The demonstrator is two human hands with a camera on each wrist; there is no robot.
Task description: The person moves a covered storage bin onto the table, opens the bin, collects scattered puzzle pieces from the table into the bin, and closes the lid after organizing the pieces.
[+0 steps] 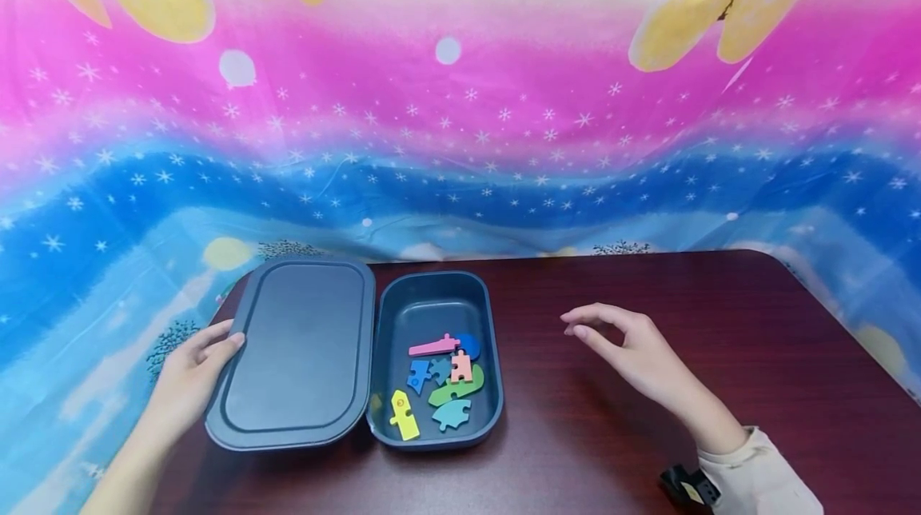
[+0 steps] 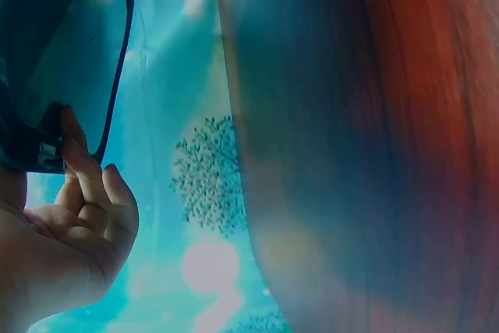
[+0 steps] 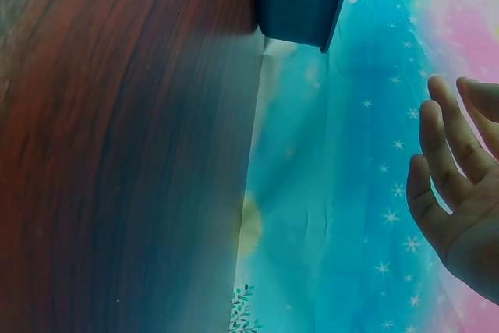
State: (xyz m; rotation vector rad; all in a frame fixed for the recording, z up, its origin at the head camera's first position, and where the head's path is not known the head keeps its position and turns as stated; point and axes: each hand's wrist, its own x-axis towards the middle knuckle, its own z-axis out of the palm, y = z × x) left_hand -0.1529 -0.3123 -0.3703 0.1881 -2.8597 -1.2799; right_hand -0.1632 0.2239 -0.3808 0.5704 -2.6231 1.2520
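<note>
My left hand (image 1: 189, 371) grips the left edge of a dark grey lid (image 1: 295, 347), thumb on top and fingers beneath. The lid is held beside a dark grey rectangular box (image 1: 496, 387), its right side close to the box's left rim. Inside the box lie several puzzle pieces, among them a pink one (image 1: 430, 346), a yellow one (image 1: 404, 416), a green one (image 1: 444, 394) and a teal one (image 1: 452, 414). Over the table to the right, my right hand (image 1: 640, 351) hovers with relaxed fingers, apart from the box and holding nothing.
The box stands on a dark red-brown wooden table (image 1: 561, 451) with a rounded far right corner. Behind and beside the table hangs a pink and blue printed cloth (image 1: 403, 123) with snowflakes. A black device (image 1: 689, 487) sits at the right wrist.
</note>
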